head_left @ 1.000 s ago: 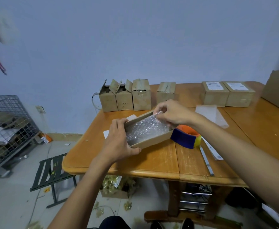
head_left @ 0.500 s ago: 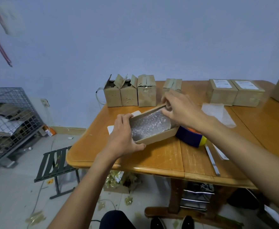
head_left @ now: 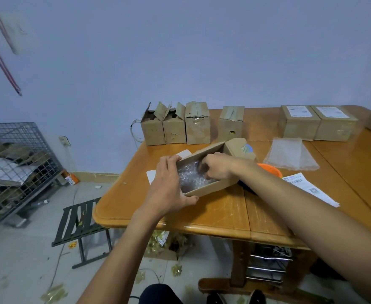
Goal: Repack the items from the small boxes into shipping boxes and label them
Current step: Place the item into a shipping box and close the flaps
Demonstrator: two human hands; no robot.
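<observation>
A flat open cardboard shipping box [head_left: 213, 187] lies on the wooden table [head_left: 213, 213], lined with bubble wrap [head_left: 191, 181]. My left hand [head_left: 169, 185] grips the box's left end, thumb along the near wall. My right hand [head_left: 217, 167] reaches down inside the box, fingers curled into the bubble wrap. The box's end flap [head_left: 239, 149] stands up behind my right hand. Several small worn cardboard boxes [head_left: 175, 126] stand in a row at the table's back edge. Two labelled boxes [head_left: 316, 123] sit at the back right.
A loose bubble-wrap sheet [head_left: 290, 154] and a printed label strip [head_left: 309, 189] lie right of the box. An orange and blue tape dispenser [head_left: 268, 172] sits under my right forearm. A wire cage [head_left: 15, 165] and a folding stool [head_left: 81, 222] stand on the floor left.
My right hand has moved from the box's far right corner down into the box onto the bubble wrap. The end flap now stands open. My left hand keeps its hold.
</observation>
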